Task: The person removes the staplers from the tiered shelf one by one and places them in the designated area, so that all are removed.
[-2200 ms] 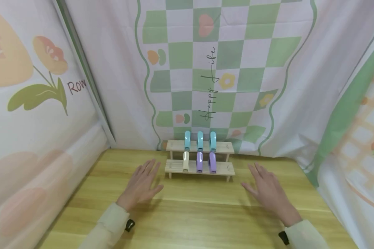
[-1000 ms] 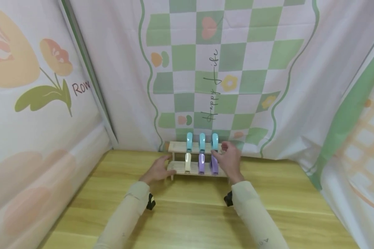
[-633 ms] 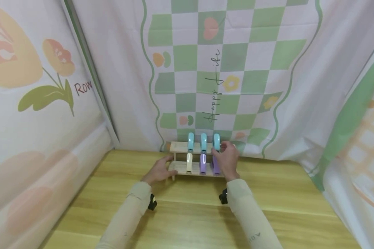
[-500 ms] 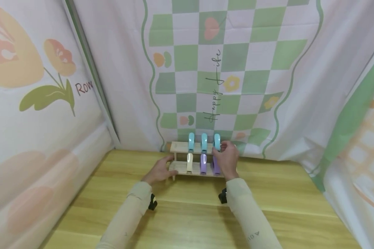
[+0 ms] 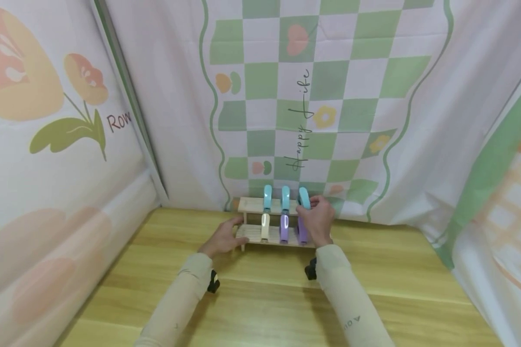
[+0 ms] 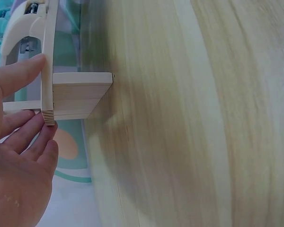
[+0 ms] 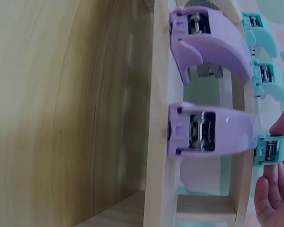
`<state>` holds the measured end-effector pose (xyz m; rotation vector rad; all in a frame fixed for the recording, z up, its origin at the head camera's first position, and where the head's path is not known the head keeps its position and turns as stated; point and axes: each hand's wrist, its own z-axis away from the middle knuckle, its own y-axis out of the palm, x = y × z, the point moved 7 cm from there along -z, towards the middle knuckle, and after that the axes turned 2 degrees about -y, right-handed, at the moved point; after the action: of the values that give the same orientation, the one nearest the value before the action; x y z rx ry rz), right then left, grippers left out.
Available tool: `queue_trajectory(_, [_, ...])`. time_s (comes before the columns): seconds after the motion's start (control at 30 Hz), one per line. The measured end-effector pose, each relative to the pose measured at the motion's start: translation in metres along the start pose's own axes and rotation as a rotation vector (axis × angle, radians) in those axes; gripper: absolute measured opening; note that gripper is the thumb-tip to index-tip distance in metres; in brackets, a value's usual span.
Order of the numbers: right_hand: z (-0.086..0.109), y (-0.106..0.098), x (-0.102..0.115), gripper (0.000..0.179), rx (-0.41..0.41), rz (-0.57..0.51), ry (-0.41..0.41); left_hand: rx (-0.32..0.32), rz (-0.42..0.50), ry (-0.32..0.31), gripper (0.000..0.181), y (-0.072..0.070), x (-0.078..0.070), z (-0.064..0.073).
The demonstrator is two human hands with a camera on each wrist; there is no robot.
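A two-tier wooden rack (image 5: 250, 205) holds small staplers in rows. My right hand (image 5: 319, 218) pinches the rightmost teal stapler (image 5: 304, 195) on the upper tier between thumb and fingers; it leans slightly. Two more teal staplers, one left (image 5: 267, 195) and one middle (image 5: 285, 196), stand beside it. On the lower tier are a cream stapler (image 5: 265, 226) and two purple ones; the right purple stapler (image 7: 227, 132) is partly behind my hand in the head view. My left hand (image 5: 219, 238) grips the lower tier's left end, thumb on the board (image 6: 48, 66), fingers at its end.
The rack stands at the back of a wood-grain table (image 5: 260, 294), close to a checked green and white curtain (image 5: 304, 86). Printed cloth (image 5: 69, 168) hangs along the left side, and more cloth (image 5: 503, 217) hangs on the right.
From over the table both hands have come in to the rack. The left took hold of its left end; the right pinched the rightmost teal stapler, which has just tilted a little.
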<state>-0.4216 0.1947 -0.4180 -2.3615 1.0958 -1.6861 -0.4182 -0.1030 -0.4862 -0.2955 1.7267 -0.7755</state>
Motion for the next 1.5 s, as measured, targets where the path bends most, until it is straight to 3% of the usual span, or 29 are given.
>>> queue_trajectory(0.3, [0.003, -0.022, -0.005, 0.038, -0.067, 0.004, -0.056, 0.011, -0.023, -0.020, 0.074, 0.002, -0.003, 0.002])
queue_trajectory(0.67, [0.004, -0.059, -0.010, 0.029, -0.163, -0.006, -0.128, 0.011, 0.012, -0.060, 0.075, -0.003, -0.006, 0.004])
queue_trajectory(0.9, [0.008, -0.088, -0.023, 0.032, -0.251, -0.026, -0.145, 0.001, -0.009, -0.034, 0.073, -0.003, -0.006, 0.004])
queue_trajectory(1.17, [0.016, -0.118, -0.048, 0.030, -0.321, -0.009, -0.076, 0.008, -0.016, -0.030, 0.073, -0.003, -0.010, 0.006])
queue_trajectory(1.5, [0.029, -0.130, -0.089, 0.029, -0.375, 0.015, 0.105, 0.010, -0.019, -0.056, 0.074, -0.002, -0.007, 0.004])
